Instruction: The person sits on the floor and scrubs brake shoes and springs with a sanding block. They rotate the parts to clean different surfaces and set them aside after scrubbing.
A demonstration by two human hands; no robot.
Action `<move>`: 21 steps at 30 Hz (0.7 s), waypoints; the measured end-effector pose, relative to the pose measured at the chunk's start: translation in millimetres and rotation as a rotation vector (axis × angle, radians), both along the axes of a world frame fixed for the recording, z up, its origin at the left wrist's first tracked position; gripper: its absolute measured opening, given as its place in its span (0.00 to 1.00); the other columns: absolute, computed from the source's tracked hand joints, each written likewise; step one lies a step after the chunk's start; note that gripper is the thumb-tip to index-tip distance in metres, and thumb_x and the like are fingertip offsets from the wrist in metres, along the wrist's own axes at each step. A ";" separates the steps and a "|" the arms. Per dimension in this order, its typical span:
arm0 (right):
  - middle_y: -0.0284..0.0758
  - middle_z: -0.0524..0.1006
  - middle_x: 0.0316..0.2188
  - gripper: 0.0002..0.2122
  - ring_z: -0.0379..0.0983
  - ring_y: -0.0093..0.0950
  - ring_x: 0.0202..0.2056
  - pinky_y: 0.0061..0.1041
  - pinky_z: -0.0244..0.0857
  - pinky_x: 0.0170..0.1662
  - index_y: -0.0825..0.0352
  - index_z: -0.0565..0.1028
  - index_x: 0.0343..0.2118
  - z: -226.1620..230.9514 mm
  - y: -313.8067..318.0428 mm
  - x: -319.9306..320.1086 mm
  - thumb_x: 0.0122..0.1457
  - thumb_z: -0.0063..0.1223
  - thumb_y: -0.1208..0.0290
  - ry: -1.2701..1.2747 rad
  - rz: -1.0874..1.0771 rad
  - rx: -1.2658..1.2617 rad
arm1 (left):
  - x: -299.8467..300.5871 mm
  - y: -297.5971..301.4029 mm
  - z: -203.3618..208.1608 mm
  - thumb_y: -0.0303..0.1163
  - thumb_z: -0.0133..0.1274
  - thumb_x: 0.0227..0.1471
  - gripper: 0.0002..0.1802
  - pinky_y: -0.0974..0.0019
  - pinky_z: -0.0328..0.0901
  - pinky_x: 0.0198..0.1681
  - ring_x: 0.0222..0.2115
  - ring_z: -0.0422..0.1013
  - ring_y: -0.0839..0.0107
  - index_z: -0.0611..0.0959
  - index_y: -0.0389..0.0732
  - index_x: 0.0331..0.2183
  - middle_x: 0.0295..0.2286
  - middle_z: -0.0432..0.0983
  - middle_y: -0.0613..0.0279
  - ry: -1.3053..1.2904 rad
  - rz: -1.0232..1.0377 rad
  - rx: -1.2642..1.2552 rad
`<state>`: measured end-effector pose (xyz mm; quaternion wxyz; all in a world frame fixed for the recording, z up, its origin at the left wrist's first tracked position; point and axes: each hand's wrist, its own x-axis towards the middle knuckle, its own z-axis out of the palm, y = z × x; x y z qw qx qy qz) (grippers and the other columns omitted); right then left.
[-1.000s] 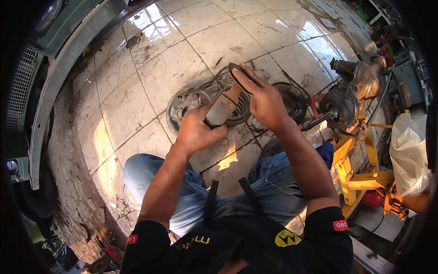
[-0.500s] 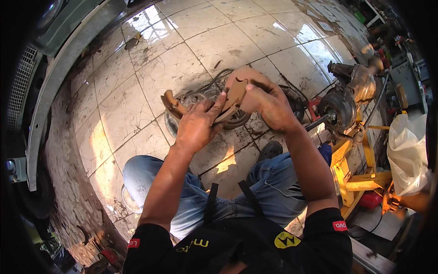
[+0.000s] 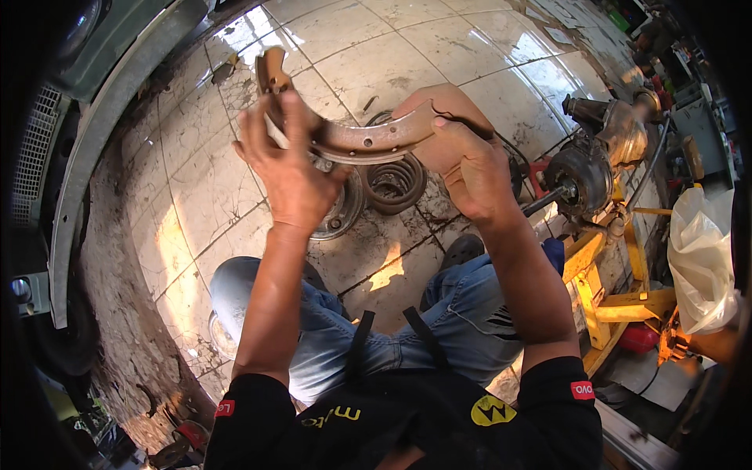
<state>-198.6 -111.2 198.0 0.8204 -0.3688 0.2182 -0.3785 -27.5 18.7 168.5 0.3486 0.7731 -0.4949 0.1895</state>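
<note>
A curved, rusty brown brake shoe [image 3: 368, 142] is raised over the floor, its concave side facing away from me. At its right end my right hand [image 3: 479, 168] is closed, thumb against the tip. A brown sheet that looks like sandpaper [image 3: 446, 98] is bunched round the same fingers. My left hand [image 3: 294, 172] lies across the left part of the shoe, its fingers stretched and spread, slightly smeared by motion. Beyond those fingers the shoe's left end [image 3: 272, 69] sticks up. Beneath the shoe are a coil spring [image 3: 395, 186] and a round metal part [image 3: 342, 210].
To the right, a greasy axle-like assembly [image 3: 583, 176] rests by a yellow metal stand [image 3: 591, 294]. A clear plastic bag [image 3: 699, 258] hangs beside it. A vehicle's metal bumper [image 3: 66, 227] curves along the left. Worn tiles [image 3: 211, 157] cover the floor around my legs.
The brake shoe has swung up and away, so its whole arc shows. My left hand has moved up and left, its fingers spreading; my right hand keeps hold of the right end.
</note>
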 end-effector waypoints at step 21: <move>0.44 0.77 0.46 0.14 0.73 0.28 0.50 0.28 0.64 0.55 0.73 0.73 0.51 -51.3 -30.0 -14.8 0.64 0.47 0.75 0.314 0.115 -0.412 | 18.4 11.0 5.8 0.42 0.54 0.56 0.09 0.56 0.69 0.35 0.24 0.70 0.68 0.73 0.51 0.34 0.26 0.71 0.68 1.725 -0.382 -0.785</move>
